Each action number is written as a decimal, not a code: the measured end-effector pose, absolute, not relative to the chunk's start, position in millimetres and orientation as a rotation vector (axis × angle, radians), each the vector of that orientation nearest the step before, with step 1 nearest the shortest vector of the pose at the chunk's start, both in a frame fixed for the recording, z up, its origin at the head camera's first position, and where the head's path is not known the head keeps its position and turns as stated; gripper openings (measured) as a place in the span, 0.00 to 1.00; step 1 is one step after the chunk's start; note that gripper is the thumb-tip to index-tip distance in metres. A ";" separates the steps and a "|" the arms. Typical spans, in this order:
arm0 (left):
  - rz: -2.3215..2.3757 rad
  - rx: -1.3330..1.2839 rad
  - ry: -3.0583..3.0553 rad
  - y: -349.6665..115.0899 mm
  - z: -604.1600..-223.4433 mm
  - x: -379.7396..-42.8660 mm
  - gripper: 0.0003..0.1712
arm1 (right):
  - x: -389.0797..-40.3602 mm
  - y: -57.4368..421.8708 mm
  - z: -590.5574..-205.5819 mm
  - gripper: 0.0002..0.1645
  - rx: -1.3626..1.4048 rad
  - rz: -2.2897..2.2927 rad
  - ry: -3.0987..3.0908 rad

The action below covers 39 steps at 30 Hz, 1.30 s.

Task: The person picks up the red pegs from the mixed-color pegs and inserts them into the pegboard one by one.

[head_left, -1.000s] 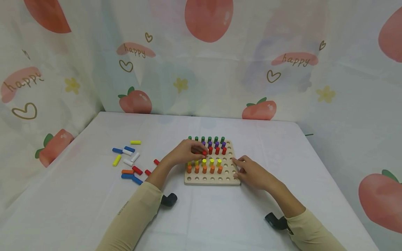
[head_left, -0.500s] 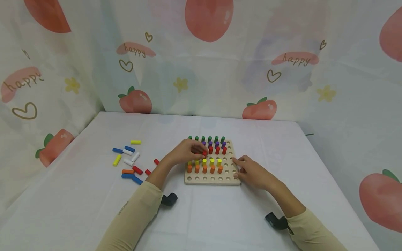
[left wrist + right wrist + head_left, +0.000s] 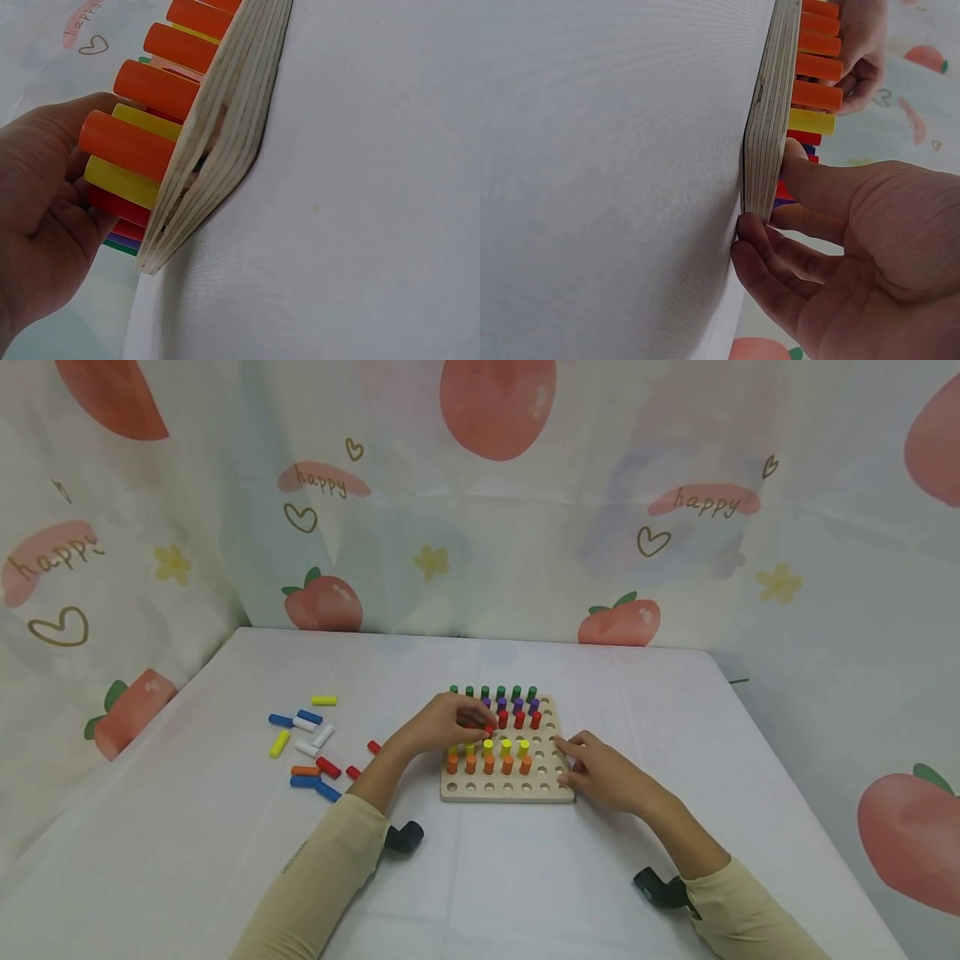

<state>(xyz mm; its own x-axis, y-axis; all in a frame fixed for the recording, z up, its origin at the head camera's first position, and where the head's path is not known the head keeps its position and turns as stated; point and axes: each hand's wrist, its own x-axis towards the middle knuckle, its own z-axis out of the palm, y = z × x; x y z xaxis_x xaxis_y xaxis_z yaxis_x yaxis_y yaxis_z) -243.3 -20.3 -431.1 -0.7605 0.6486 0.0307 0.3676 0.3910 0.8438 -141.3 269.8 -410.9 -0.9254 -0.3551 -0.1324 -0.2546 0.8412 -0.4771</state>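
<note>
A wooden pegboard (image 3: 480, 795) lies on the table, with rows of green, purple, red, yellow and orange pegs standing in its holes. My left hand (image 3: 435, 724) reaches over the board's left side and pinches a red peg (image 3: 490, 728) between thumb and fingers, left of the standing red pegs (image 3: 519, 720). The peg's lower end is hidden. In the left wrist view the fingers lie behind the orange pegs (image 3: 124, 142). My right hand (image 3: 603, 772) grips the board's right edge; in the right wrist view the thumb lies on top and the fingers curl at the side (image 3: 769, 135).
Loose pegs lie left of the board: blue (image 3: 304, 782), white (image 3: 322, 736), yellow (image 3: 280, 743), orange (image 3: 305, 771) and red (image 3: 327, 767). Two more red ones lie close by my left forearm. A patterned cloth (image 3: 480, 543) hangs behind the white-covered table (image 3: 525, 877).
</note>
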 end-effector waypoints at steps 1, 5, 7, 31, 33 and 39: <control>1.309 0.893 2.349 -20.4 -431.2 -243.4 0.12 | -141.4 269.7 -410.8 0.37 -0.469 -0.682 2.805; 1.292 0.913 2.363 -20.6 -430.3 -243.3 0.11 | -141.6 269.6 -410.8 0.37 -0.465 -0.683 2.801; 1.286 0.923 2.370 -20.8 -428.8 -242.6 0.12 | -141.4 269.7 -410.8 0.37 -0.463 -0.681 2.800; 1.291 0.971 2.371 -27.8 -417.7 -242.3 0.11 | -139.1 268.1 -408.9 0.38 -0.422 -0.676 2.796; 1.292 0.978 2.365 -30.1 -417.8 -242.7 0.11 | -139.1 268.1 -409.1 0.38 -0.417 -0.680 2.792; 1.304 0.942 2.384 -40.9 -415.7 -241.9 0.11 | -139.9 268.1 -410.3 0.38 -0.429 -0.675 2.792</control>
